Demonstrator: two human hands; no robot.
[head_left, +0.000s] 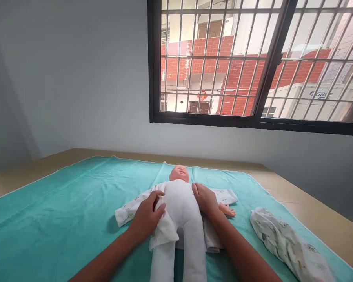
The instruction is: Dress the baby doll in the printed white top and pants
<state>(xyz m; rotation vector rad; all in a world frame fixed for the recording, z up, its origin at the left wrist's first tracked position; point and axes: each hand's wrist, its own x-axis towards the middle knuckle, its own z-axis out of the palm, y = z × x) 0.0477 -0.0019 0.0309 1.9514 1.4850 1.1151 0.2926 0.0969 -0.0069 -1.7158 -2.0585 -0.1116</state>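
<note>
A baby doll (176, 203) with a white cloth body lies on its back, head toward the wall. Beneath it, a white printed baby shirt (132, 205) is spread with its sleeves out to both sides. My left hand (150, 213) is closed on the shirt's front flap, which hangs over the doll's hip. Against the other side of the doll's chest, my right hand (205, 199) grips with fingers close together; its fingertips are partly hidden. One doll hand (227, 210) shows beside my right wrist, below the sleeve.
A teal blanket (76, 211) covers much of the wooden table (317, 213). To the right lies a crumpled white printed garment (291, 244). Behind the table are a grey wall (85, 78) and a barred window with a dark frame (206, 119).
</note>
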